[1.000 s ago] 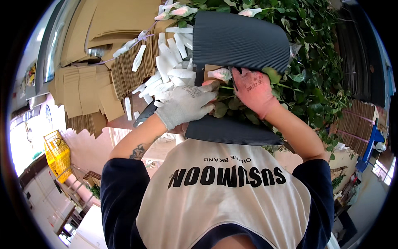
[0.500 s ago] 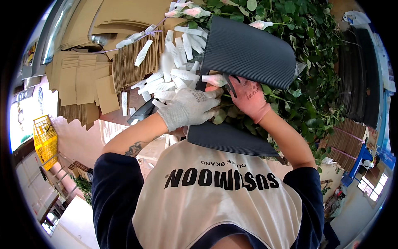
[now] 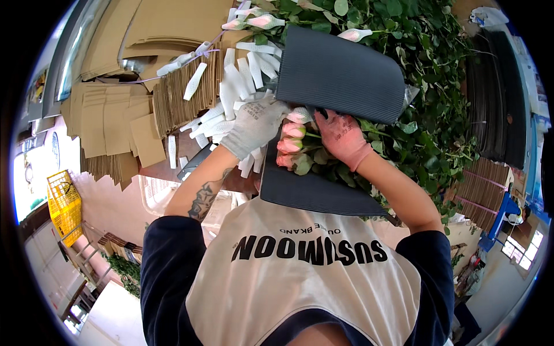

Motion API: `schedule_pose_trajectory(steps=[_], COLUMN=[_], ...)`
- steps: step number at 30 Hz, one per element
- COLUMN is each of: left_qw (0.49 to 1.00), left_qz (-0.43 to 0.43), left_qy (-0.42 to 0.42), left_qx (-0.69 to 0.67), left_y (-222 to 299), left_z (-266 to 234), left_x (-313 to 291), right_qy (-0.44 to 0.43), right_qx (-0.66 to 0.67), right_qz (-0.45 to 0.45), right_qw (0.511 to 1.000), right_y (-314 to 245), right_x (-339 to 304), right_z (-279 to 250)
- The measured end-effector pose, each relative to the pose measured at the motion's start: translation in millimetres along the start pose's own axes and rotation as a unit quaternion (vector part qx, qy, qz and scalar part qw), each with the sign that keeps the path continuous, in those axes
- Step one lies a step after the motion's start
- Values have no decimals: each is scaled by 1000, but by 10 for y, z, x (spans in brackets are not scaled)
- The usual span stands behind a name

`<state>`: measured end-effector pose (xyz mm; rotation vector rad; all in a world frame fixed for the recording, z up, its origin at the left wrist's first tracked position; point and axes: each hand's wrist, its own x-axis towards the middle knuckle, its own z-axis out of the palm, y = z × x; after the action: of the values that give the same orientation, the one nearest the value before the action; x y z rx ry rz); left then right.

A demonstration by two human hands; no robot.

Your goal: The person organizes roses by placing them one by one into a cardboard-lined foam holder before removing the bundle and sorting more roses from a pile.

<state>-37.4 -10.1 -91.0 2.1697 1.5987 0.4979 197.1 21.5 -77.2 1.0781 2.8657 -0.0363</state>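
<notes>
My left hand (image 3: 257, 124), in a pale grey glove, has its fingers closed at the tip of a white net sleeve (image 3: 299, 115) that covers a rose head. Its fingertips are partly hidden. Under a pink glove, my right hand (image 3: 344, 138) grips the stem side of that netted rose, by the edge of a dark ribbed sheet (image 3: 346, 75). Just below lie several bare pink roses (image 3: 290, 144) with green leaves. They rest on the sheet's lower part (image 3: 323, 193), which lies against my shirt.
Many loose white net sleeves (image 3: 236, 83) are heaped left of the sheet. Stacked brown cardboard (image 3: 184, 95) lies farther left. Leafy rose stems (image 3: 433, 109) fill the right, with more netted roses (image 3: 265, 22) at the far side. Dark sheets (image 3: 499, 98) stand at the far right.
My left hand has moved left and away from the bare roses, uncovering their pink heads, and is now at the netted rose's tip. My right hand stays nearly in place.
</notes>
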Motion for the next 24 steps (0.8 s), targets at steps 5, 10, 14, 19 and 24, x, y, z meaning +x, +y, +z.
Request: schedule_pose_trajectory(steps=[5, 10, 14, 19, 24], left_qw=[991, 990, 998, 986, 987], left_qz=[78, -56, 18, 150, 73], left_qy=[109, 115, 47, -38, -143], left_qx=[27, 56, 31, 62, 24], left_y=[-47, -589, -97, 502, 529], left_z=[-181, -690, -862, -532, -436], left_x=[-89, -262, -380, -152, -110], right_qy=[25, 35, 17, 143, 51], right_qx=[41, 42, 31, -43, 155], right_qz=[1, 6, -9, -76, -146], right_qw=[999, 998, 999, 986, 976], right_y=[22, 29, 7, 75, 108], right_x=[-24, 6, 35, -32, -51], right_z=[39, 23, -27, 29, -974])
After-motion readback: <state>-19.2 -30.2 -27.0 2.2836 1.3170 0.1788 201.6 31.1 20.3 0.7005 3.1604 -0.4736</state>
